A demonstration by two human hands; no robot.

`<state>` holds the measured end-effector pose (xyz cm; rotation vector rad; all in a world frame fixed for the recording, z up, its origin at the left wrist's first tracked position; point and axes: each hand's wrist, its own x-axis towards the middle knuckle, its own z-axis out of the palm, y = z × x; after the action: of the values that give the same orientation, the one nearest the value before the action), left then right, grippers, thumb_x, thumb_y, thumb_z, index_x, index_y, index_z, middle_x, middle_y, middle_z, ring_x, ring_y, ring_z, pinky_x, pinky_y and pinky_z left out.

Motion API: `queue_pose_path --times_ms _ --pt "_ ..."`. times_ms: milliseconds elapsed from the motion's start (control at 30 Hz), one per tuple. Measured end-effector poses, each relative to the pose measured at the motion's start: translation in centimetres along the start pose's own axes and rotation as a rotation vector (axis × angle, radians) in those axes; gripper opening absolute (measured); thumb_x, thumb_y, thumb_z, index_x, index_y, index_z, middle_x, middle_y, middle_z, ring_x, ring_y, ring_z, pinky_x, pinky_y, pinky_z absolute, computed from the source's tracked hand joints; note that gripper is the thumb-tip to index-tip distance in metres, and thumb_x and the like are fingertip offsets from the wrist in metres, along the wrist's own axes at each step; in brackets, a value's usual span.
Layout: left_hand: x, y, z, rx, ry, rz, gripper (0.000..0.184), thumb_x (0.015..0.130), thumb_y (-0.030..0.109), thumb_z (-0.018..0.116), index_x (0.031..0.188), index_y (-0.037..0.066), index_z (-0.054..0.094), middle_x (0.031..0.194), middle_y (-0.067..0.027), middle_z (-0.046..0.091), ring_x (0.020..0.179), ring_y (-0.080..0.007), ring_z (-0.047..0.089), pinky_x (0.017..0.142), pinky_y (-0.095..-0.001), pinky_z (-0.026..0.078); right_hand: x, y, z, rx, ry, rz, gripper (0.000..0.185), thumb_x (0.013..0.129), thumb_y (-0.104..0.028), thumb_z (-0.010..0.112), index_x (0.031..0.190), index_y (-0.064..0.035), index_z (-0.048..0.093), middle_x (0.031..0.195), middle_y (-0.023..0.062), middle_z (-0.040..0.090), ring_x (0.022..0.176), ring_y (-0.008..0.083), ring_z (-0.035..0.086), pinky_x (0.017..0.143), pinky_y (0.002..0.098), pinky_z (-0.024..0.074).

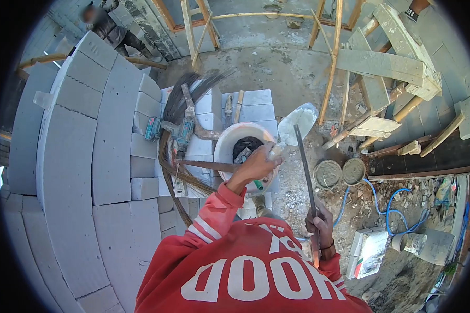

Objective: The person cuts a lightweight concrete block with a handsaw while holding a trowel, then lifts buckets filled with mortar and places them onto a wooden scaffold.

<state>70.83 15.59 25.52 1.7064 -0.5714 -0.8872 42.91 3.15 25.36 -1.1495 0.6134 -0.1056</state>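
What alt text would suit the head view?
A person's left hand holds a pale-smeared trowel, the right hand a long, narrow tool. Nearby are a bucket and pale blocks; another person is at upper left.

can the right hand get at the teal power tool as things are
Probably not: the right hand grips the bar, and the bucket and the left hand, itself holding the trowel, lie between it and the power tool.
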Motion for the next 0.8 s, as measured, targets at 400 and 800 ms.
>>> queue_pose_path --times_ms 400,800 --pt "-0.4 1.6 -1.9 0.544 0.103 0.291 0.045 0.080 0.024 0.072 0.118 0.001 0.062 0.101 -0.0277 0.067 0.094 -0.0459 0.064 0.084 -0.0509 0.049 -0.8 0.8 0.3 0.259 -0.122 -0.001 0.085 0.083 -0.050 0.070 0.144 0.0016 0.041 0.083 0.0016 0.052 0.070 0.0107 0.049 0.061 0.0261 0.0417" --pt "-1.2 3.4 -2.5 0.986 0.309 0.378 0.033 0.074 0.013 0.071 0.106 0.005 0.069 0.086 -0.0182 0.068 0.081 -0.0375 0.065 0.075 -0.0486 0.051 -0.5 -3.5 -1.1 -0.173 -0.101 -0.110 0.090 0.080 -0.054 0.073 0.142 0.0059 0.046 0.087 0.0008 0.051 0.078 0.0106 0.047 0.069 0.0239 0.0372"
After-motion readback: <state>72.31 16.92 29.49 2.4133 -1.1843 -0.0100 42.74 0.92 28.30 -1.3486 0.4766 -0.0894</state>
